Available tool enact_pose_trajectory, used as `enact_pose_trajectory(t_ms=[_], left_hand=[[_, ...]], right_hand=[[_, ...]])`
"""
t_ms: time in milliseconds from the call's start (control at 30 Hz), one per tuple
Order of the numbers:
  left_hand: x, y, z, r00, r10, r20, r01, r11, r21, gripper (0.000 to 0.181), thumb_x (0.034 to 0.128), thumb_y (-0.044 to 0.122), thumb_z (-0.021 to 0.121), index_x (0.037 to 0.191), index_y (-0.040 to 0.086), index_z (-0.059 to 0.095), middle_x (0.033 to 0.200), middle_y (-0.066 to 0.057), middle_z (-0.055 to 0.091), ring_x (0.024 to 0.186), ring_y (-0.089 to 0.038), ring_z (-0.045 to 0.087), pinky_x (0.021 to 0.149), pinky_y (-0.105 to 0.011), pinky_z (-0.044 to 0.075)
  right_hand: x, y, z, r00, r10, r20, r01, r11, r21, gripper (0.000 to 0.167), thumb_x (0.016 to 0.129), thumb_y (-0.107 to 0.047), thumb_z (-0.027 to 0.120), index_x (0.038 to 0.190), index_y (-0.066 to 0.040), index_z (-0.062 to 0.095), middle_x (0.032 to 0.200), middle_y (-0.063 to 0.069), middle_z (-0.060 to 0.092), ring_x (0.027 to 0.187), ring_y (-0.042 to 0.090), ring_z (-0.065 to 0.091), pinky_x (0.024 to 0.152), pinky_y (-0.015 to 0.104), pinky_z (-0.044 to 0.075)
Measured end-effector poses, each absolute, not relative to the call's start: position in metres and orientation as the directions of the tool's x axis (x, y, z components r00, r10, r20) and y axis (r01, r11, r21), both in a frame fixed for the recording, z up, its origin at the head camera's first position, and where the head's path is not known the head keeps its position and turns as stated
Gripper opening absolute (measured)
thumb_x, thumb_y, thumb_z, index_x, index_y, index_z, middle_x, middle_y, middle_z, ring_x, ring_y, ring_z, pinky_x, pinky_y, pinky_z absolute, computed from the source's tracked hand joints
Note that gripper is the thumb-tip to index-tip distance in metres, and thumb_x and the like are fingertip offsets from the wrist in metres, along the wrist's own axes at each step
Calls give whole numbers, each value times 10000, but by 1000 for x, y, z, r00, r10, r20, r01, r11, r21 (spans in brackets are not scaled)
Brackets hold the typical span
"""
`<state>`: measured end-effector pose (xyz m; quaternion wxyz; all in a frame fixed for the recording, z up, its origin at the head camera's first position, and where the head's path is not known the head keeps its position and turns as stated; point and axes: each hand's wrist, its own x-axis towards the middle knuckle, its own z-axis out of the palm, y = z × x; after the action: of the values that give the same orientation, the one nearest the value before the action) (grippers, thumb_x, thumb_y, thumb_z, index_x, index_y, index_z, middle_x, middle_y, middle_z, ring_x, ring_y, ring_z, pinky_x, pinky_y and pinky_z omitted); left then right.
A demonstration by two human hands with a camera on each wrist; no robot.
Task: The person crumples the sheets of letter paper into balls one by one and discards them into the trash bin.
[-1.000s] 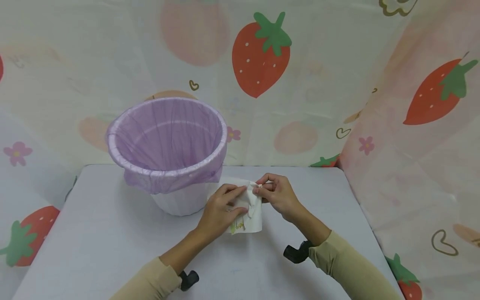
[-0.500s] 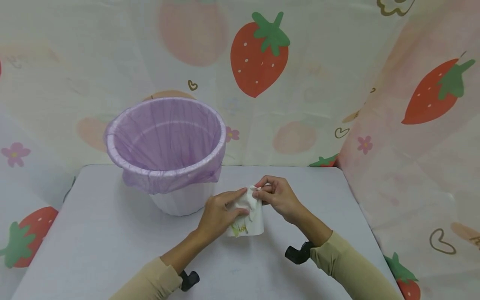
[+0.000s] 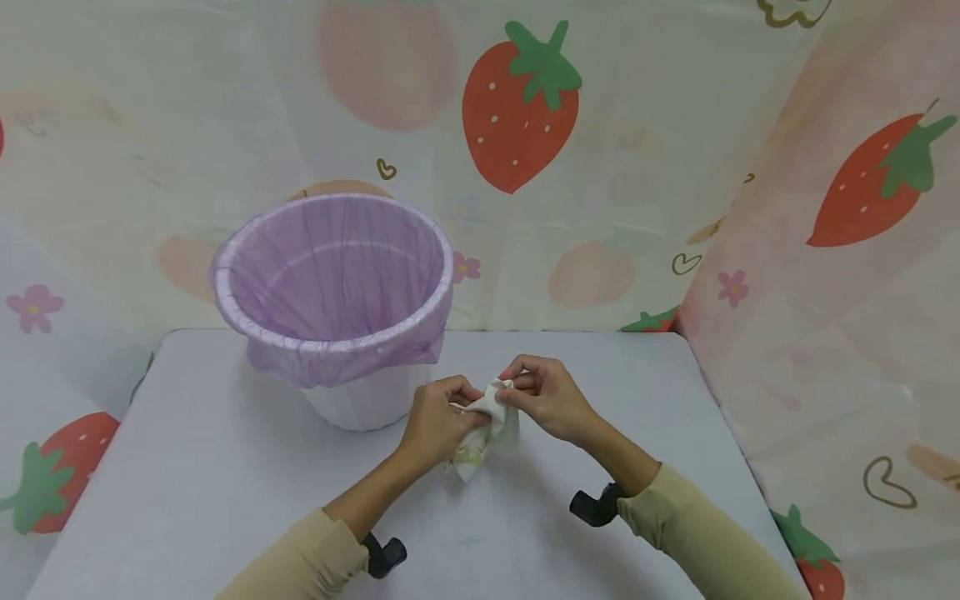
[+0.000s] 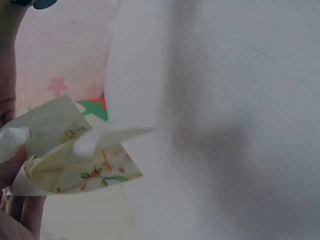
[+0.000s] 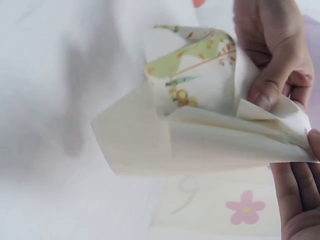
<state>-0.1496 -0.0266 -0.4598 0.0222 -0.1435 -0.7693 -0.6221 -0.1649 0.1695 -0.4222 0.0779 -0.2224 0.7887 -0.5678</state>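
A white paper napkin [image 3: 491,406] with a printed flower pattern is held gathered and creased above the table, right of the bin. My left hand [image 3: 438,419] pinches its left side between thumb and fingers. On the upper right corner, my right hand [image 3: 547,398] pinches it with thumb and fingertips. In the right wrist view the napkin [image 5: 200,95] hangs in folds, its green and orange print facing up, with the left thumb [image 5: 265,95] pressing on its edge. The left wrist view shows the napkin [image 4: 107,167] partly opened out in layers; most of the left hand is out of frame.
A white bin lined with a purple bag [image 3: 333,367] stands on the white-covered table [image 3: 225,467], left of and behind the hands. A strawberry-printed cloth [image 3: 637,125] hangs behind and at the sides. Black wrist cameras [image 3: 596,506] sit on both forearms.
The napkin went from a flat, smoothed sheet to a bunched, twisted shape. My left fingers curled in on it, and my right hand shifted slightly left. The bin has stayed put.
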Motion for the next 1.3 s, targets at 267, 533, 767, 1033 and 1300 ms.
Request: enact_pose_trajectory(t_ms=[267,533,767,1033,1300], left_hand=[[-152,-35,-466,-974,205,92,116,110,987,188,736,-58,830,770,-22,648,757,-118,723,646,-164,686,586,-238,565],[-159,-43,-456,-983,180,23,26,14,1000,213,726,-66,826,788,-32,625,769,-129,730,638,-187,698,573,-287,582],[-157,-41,-454,-975,220,14,12,-13,1000,226,729,-55,832,809,-42,621,751,-122,721,623,-169,694,557,-270,575],[-154,-36,-459,-982,173,81,92,61,994,230,722,-56,835,767,-16,613,712,-102,699,545,-134,636,493,-225,526],[-148,-31,-459,-962,192,196,222,126,967,257,759,-8,838,762,22,582,768,-92,665,516,-76,504,463,-180,423]], right_hand=[[-161,173,-427,-664,-572,481,-746,472,-469,446,821,-111,827,1222,-7,664,1112,80,726,977,172,700,814,331,583],[-160,176,-428,-835,-532,139,-372,359,-856,540,889,-180,768,1370,-27,577,1345,118,616,1162,257,641,927,392,550],[-163,176,-428,-846,-531,-37,-180,351,-919,498,918,-208,740,1353,-15,592,1275,109,661,1136,241,657,893,338,564],[-162,171,-425,-866,-488,-107,-80,347,-935,392,914,-145,737,1232,68,651,1092,168,726,951,227,719,776,347,600],[-160,164,-428,-922,-367,-124,1,317,-948,219,896,2,700,1076,126,688,906,197,741,761,176,713,615,293,591]])
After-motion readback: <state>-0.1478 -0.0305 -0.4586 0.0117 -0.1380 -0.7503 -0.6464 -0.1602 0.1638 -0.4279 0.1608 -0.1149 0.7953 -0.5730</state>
